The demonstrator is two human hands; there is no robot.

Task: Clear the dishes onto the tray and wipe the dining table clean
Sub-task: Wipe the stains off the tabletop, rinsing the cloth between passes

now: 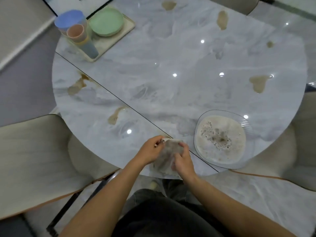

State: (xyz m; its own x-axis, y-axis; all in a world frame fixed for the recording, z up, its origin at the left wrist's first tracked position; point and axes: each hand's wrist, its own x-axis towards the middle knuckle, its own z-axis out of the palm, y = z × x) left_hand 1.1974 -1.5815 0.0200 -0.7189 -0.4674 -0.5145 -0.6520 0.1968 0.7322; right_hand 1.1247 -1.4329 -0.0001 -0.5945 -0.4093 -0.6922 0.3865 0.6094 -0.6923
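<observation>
We hold a crumpled grey-white cloth [168, 153] in both hands at the near edge of the round grey marble table [171, 53]. Our left hand [151, 148] pinches the top corner of the cloth, with the fingers curled tight on it. Our right hand [183, 161] grips the right side of the cloth, with the fingers wrapped round it. The low end of the cloth seems to rest on the table edge.

Just to the right of our hands sits a clear glass bowl [243, 121] with cloudy, bubbly water in it.

Brown spills [259, 83] dot the table at the far side, the right side and the left side.

Far off at the left back of the table is a flat cream tray [127, 25]. On it are stacked round green plates [106, 21]. Beside them on the tray are stacked plastic cups [75, 31], with blue and pink ones showing.

A beige padded chair [34, 151] stands on our left.
</observation>
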